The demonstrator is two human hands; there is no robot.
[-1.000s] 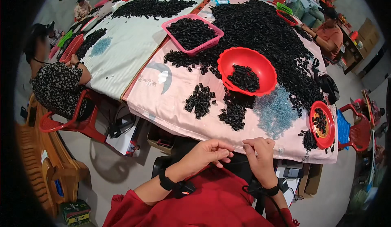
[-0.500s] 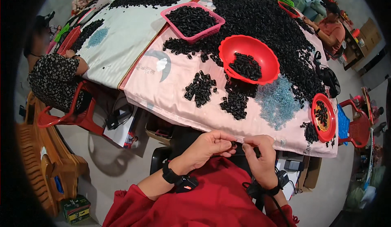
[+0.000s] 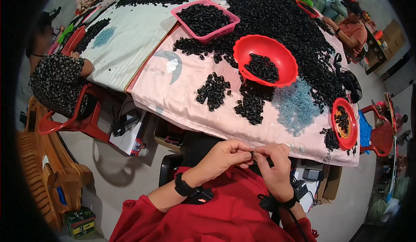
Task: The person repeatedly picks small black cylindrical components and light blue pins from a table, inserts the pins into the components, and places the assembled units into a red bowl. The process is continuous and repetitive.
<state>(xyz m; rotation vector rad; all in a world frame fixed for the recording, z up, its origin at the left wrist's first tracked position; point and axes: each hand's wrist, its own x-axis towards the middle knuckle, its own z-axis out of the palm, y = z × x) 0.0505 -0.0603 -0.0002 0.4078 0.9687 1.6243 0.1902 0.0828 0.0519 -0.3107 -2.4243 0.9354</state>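
Just off the table's front edge, my left hand [image 3: 229, 156] and my right hand [image 3: 275, 167] meet fingertip to fingertip. Between thumb and forefinger, the left one pinches a small black cylindrical piece [image 3: 253, 153]. Pressed against that piece are the right fingertips, closed; whatever they hold is hidden. Nearest on the pink-clothed table lie a heap of short black pieces [image 3: 250, 111], a second small black heap [image 3: 213, 90] and a pile of tiny clear bluish pieces [image 3: 295, 107]. Behind them a red bowl [image 3: 284, 62] holds longer black pieces.
A pink basket [image 3: 236, 21] of black pieces stands near a huge black heap [image 3: 277, 21]. At right is a red oval dish [image 3: 354, 131]. One person [image 3: 58, 81] sits left on a red chair [image 3: 82, 127]; another [image 3: 353, 29] sits far right. A wooden bench [image 3: 52, 168] stands at lower left.
My fingertips have come together over the black piece; the tiny clear piece seen between them before is no longer visible. The person at left has shifted slightly.
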